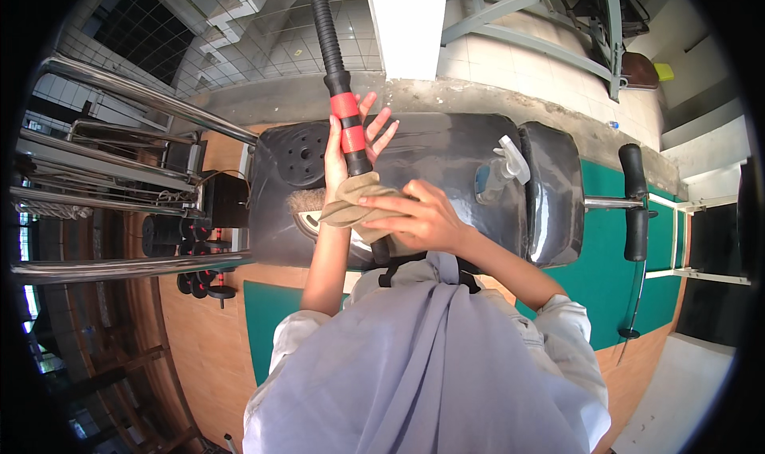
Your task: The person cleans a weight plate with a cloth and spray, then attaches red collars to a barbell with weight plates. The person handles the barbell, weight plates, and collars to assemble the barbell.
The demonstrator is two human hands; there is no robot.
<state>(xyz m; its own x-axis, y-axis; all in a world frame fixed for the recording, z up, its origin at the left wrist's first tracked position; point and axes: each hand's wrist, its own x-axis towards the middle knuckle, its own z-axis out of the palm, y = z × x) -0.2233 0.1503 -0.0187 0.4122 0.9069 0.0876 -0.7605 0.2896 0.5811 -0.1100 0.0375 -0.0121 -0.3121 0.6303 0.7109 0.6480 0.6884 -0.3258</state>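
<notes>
My loosely open left hand [337, 164] cradles the threaded dumbbell bar [348, 111], which points between eleven and twelve o'clock; toward five, my right hand [430, 221] clutches a tan cloth [360, 207].

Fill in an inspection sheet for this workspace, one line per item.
Surface: glossy black padded bench, streaked with pale marks.
Job's things: red-and-black threaded dumbbell bar; tan cloth wrapped against its lower part.
Clutter: black weight plate, bristle brush and clear spray bottle on the bench.
Hands: left hand supports the bar, fingers spread; right hand grips the cloth.
Cables: pale rope near chrome rails.
Surroundings: green mat; dumbbells at left.
</notes>
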